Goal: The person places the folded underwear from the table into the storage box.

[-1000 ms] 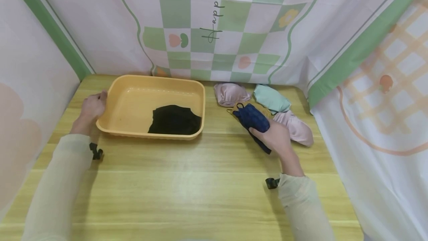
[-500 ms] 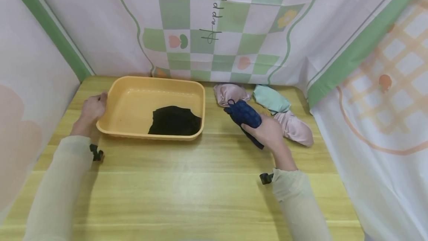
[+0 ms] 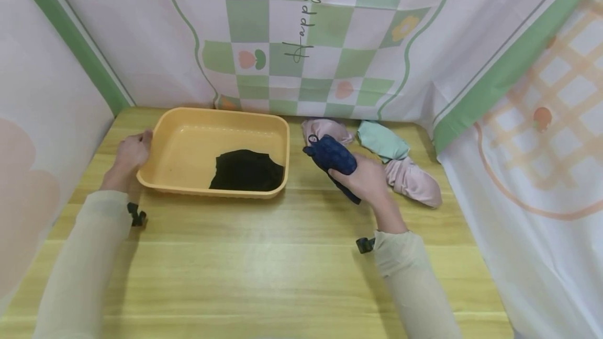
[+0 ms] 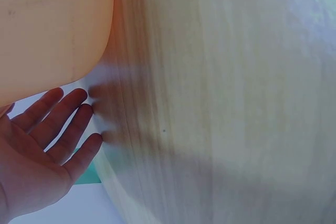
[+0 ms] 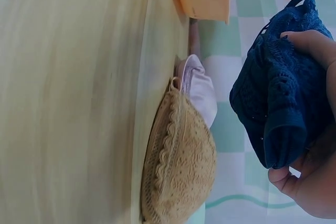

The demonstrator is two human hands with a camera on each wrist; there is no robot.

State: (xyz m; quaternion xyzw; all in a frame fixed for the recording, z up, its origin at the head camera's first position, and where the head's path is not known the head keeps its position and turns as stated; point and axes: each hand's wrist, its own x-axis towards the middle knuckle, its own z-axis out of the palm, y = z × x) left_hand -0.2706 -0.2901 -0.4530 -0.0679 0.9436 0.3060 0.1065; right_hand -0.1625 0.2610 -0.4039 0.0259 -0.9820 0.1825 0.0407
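Observation:
My right hand grips a folded navy lace bra above the table, thumb on its near side; a thin strap loops out at one end. My left hand is at the left end of a yellow plastic bin. In the left wrist view its fingers are fairly straight and spread beside the bin's outer wall; contact there is hard to tell. Inside the bin, at the right, lies a black garment. Below the navy bra in the right wrist view sits a tan lace bra.
Right of the bin, a pink satin bra, a mint bra and another pink one lie grouped on the wooden table. A checked curtain hangs along the back edge, with more cloth at both sides.
My right hand has carried the navy bra leftward, away from the other bras and toward the bin. The left hand and the bin have stayed in place.

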